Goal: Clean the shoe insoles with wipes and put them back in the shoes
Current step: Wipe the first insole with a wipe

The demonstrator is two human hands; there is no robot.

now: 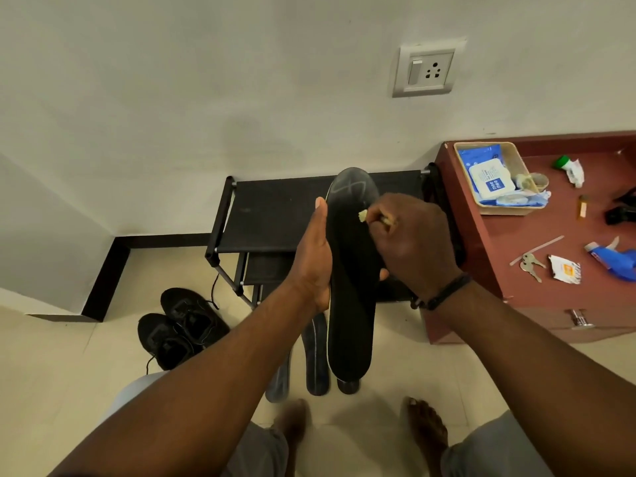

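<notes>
Head view: left hand (315, 259) cradles one black insole (351, 270) upright, fingers curled behind it; right hand (413, 242) pinches a crumpled wipe (363, 215) against it. Three more insoles (316, 359) lie on the floor below, two black shoes (182, 327) at left.

On your beige tiled floor (378, 342): black lace-up shoes (182, 327) at eight o'clock, dark flat insoles (316, 359) at six, black metal-framed rack (272, 215) at twelve.

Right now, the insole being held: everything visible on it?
The insole is long, black and matte, foam-like, with a thin pale edge along its left side and faint whitish smears near the rounded top. It is held roughly upright above the floor. The left hand cradles it from the left and behind, a fingertip showing past its right edge; the right hand presses a small wadded wipe against its upper part.
</notes>
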